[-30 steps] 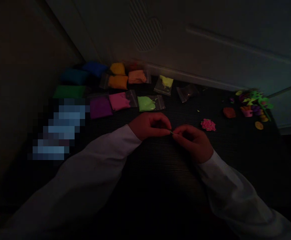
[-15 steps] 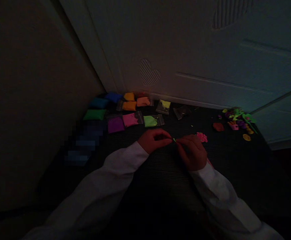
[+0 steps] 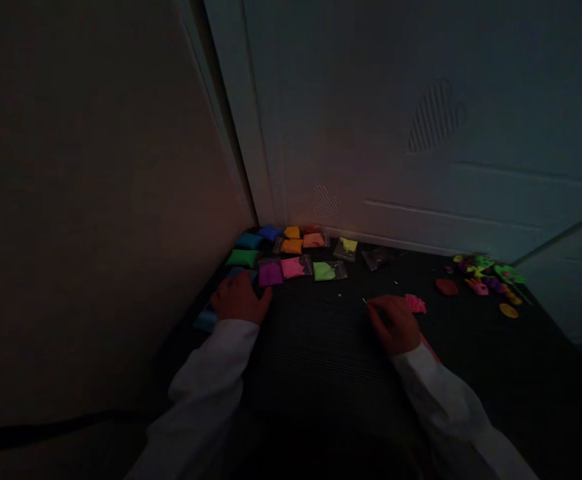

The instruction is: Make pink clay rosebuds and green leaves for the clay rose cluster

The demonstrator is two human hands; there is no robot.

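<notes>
My left hand (image 3: 241,299) is open, thumb apart, over a flat dark-blue object (image 3: 205,321) at the table's left side. The hand hides most of this object, and I cannot make out its kind. Between the thumb and forefinger of my right hand (image 3: 395,325) is a tiny light-green piece of clay (image 3: 365,301). A textured pink clay piece (image 3: 415,304) lies just beyond that hand. To the left of it, a small green crumb (image 3: 339,295) rests on the dark table (image 3: 315,340).
Several clay packets line the back left, among them green (image 3: 242,258), purple (image 3: 270,273), pink (image 3: 295,267) and light green (image 3: 328,271). Colourful clay shapes (image 3: 491,275) are heaped at the far right, near a red lump (image 3: 447,287). A panelled white surface (image 3: 395,167) rises behind.
My left hand has let go of the green clay and moved left over the dark-blue object. My right hand keeps its pinch. The view has shifted, and a green crumb now shows on the table.
</notes>
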